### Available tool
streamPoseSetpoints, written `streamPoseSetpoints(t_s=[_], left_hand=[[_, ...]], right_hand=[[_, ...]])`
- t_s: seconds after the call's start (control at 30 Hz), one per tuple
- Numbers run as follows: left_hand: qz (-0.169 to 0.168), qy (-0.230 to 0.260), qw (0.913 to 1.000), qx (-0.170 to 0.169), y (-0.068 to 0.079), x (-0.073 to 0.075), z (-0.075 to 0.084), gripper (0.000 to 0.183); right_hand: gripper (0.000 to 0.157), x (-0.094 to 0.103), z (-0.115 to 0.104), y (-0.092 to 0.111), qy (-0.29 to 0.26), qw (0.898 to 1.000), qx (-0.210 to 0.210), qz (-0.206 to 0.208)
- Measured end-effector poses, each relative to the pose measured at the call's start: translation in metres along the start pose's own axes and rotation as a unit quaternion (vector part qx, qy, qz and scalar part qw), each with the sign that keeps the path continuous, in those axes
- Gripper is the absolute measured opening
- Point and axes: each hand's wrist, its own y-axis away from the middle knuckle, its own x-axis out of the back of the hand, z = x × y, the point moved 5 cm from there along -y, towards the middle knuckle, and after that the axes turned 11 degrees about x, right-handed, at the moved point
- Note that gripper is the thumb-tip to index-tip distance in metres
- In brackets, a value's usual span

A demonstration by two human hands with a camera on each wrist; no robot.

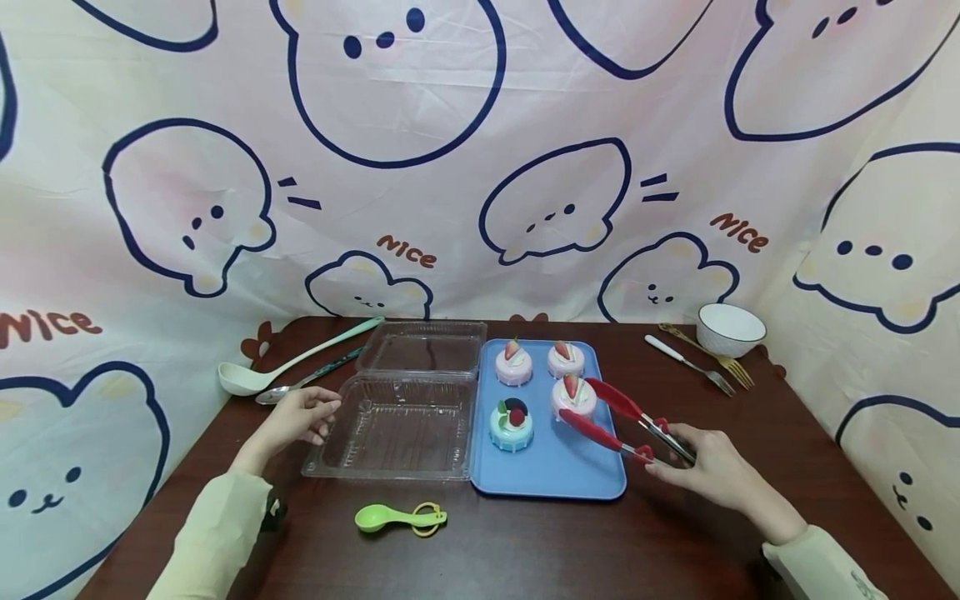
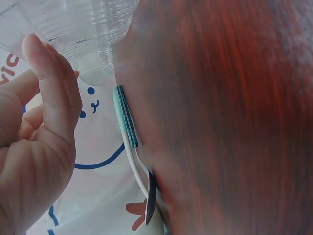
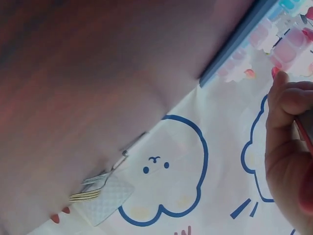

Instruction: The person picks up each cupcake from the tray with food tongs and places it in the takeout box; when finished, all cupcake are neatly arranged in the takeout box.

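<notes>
My right hand [image 1: 708,467] holds a pair of tongs [image 1: 660,433] with red tips and metal handles. The red tips stand on either side of a pink strawberry-topped toy cake [image 1: 573,398] over the blue tray [image 1: 551,483]. Two more pink cakes, a back left one [image 1: 513,367] and a back right one [image 1: 566,362], sit on the tray, with a light-blue berry-topped cake [image 1: 512,432] at front left. My left hand [image 1: 296,418], fingers loosely bent, is at the left side of a clear hinged plastic box [image 1: 405,425]; whether it touches the rim is unclear.
Behind my left hand lie a pale ladle [image 1: 251,379] and a metal spoon [image 1: 303,383]. Green measuring spoons [image 1: 397,517] lie in front of the box. At the back right are a white bowl [image 1: 731,329], a gold fork [image 1: 712,354] and a white-handled fork [image 1: 686,361].
</notes>
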Motion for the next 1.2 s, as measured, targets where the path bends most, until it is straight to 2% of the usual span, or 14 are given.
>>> streamPoseSetpoints(t_s=[0.3, 0.5, 0.77, 0.97, 1.2], left_hand=[[-0.004, 0.002, 1.0, 0.001, -0.001, 0.0, -0.001, 0.04], [0.001, 0.001, 1.0, 0.002, -0.001, 0.001, 0.0, 0.043], [0.011, 0.001, 0.9999, 0.012, -0.001, 0.0, -0.003, 0.042], [0.011, 0.001, 0.9999, 0.011, -0.001, 0.0, -0.002, 0.042], [0.005, 0.002, 0.9999, 0.01, 0.001, -0.001, 0.0, 0.043]], right_hand=[[0.048, 0.005, -0.011, -0.021, 0.004, 0.999, 0.035, 0.041], [0.04, -0.001, -0.033, -0.04, -0.028, 0.994, 0.091, 0.059], [0.05, -0.023, -0.068, -0.069, -0.051, 0.985, 0.158, 0.051], [0.045, -0.045, -0.1, -0.095, -0.07, 0.976, 0.205, 0.036], [0.043, -0.073, -0.135, -0.122, -0.082, 0.975, 0.205, -0.007]])
